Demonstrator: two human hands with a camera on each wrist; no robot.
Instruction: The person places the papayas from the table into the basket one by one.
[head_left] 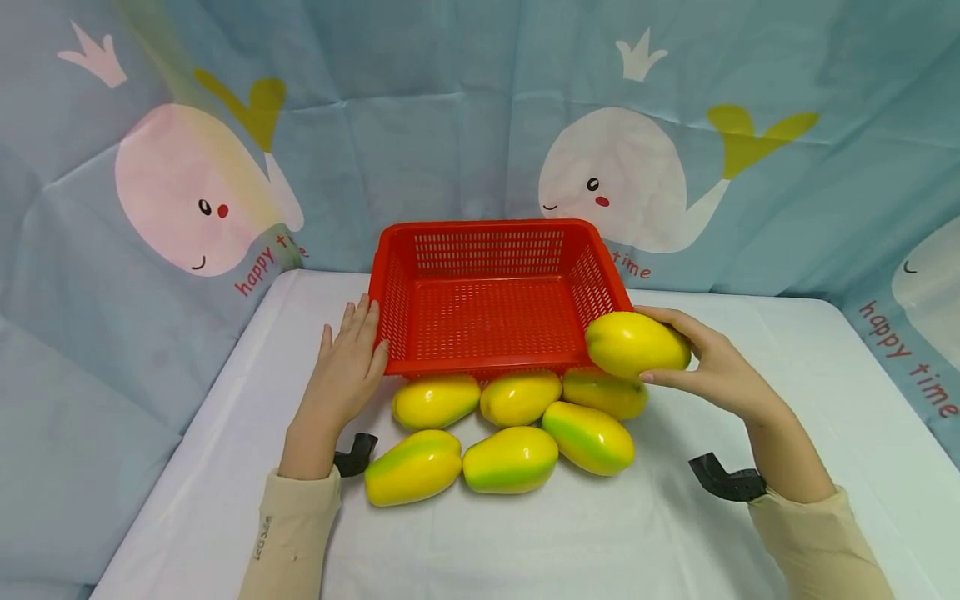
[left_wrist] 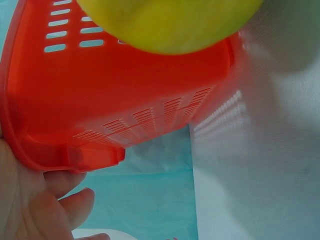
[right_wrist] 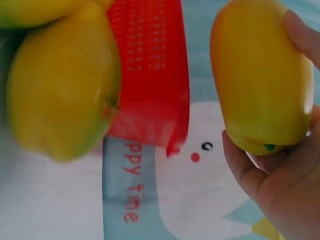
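A red plastic basket point(head_left: 487, 321) with slotted walls stands at the back of the table, with nothing inside it. My left hand point(head_left: 347, 362) lies along its left side, fingers straight and touching the rim. In the left wrist view, the palm and fingers point(left_wrist: 75, 205) show at the basket's rim. My right hand point(head_left: 720, 367) grips a yellow papaya point(head_left: 636, 343) between thumb and fingers, raised beside the basket's front right corner. The right wrist view shows this held papaya point(right_wrist: 262, 80) apart from the basket wall point(right_wrist: 155, 95).
Several yellow-green papayas lie in two rows before the basket, among them a front-left papaya point(head_left: 414, 468) and a right-hand papaya point(head_left: 588, 437). A white cloth point(head_left: 495, 550) covers the table. Behind hangs a blue curtain point(head_left: 442, 150) printed with whales.
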